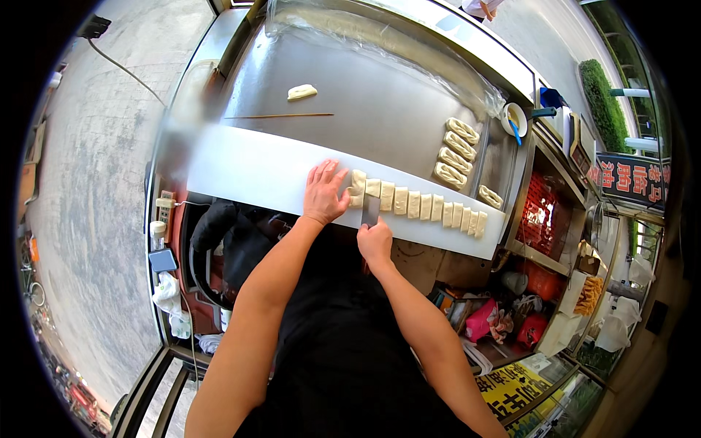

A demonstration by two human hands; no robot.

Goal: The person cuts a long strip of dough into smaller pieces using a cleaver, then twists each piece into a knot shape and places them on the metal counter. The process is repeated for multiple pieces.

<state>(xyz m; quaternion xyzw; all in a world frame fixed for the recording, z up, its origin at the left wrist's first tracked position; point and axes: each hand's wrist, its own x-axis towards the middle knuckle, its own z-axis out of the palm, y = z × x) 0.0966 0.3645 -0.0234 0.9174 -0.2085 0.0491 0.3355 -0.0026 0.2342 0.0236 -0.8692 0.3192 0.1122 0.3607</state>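
My right hand (375,240) grips a knife with a broad rectangular metal blade (371,211). The blade stands at the near side of a row of cut dough strips (412,205) on a long white cutting board (257,164). Left of the blade lies the uncut end piece of dough (357,183). My left hand (327,191) rests palm down beside that piece, fingers spread, its thumb at the dough's edge. How deep the blade sits in the dough cannot be told.
Behind the board spreads a metal worktop (372,104) with several shaped dough pieces (455,156), one lone piece (302,92) and a thin stick (279,115). Plastic film covers a long dough roll (383,41) along the back. A white bowl (513,119) stands right.
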